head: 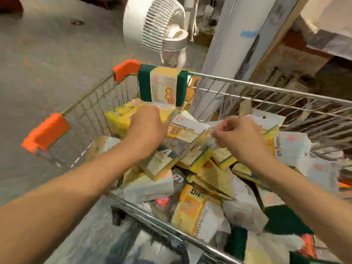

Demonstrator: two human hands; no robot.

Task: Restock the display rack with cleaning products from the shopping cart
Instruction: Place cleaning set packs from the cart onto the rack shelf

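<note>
1. The cart [247,80] is a wire shopping cart with orange corner caps [46,133]; it fills the middle and right of the view, seen from above.
2. The cart holds a loose heap of packs [192,208]: yellow sponge packs, white-wrapped packs and some dark green pads, lying at all angles.
3. The left hand [146,128] reaches into the far left part of the cart, back of the hand upward. Its fingers curl down over the edge of a yellow pack [118,119] at the top of the heap; the fingertips are hidden, so how firmly it grips cannot be told.
4. The right hand [240,138] is over the middle of the heap, its fingers curled inward. Thumb and fingers [222,128] seem to pinch the clear wrapper edge of a labelled pack [182,128], a white and yellow pack with printed text lying between the two hands. The blur makes the exact contact unsure.
5. A green sponge pack [162,86] with a white and yellow label stands upright against the far wall of the cart, just beyond the left hand and apart from it.
6. Both forearms come in from the bottom corners, bare.
7. Beyond the cart, a white fan [158,25] with a wire grille stands on the grey floor [47,54].
8. A pale column [234,44] rises just right of the fan, behind the cart's far rail.
9. At the upper right, blurred shelving [297,61] shows; its contents cannot be made out.
</note>
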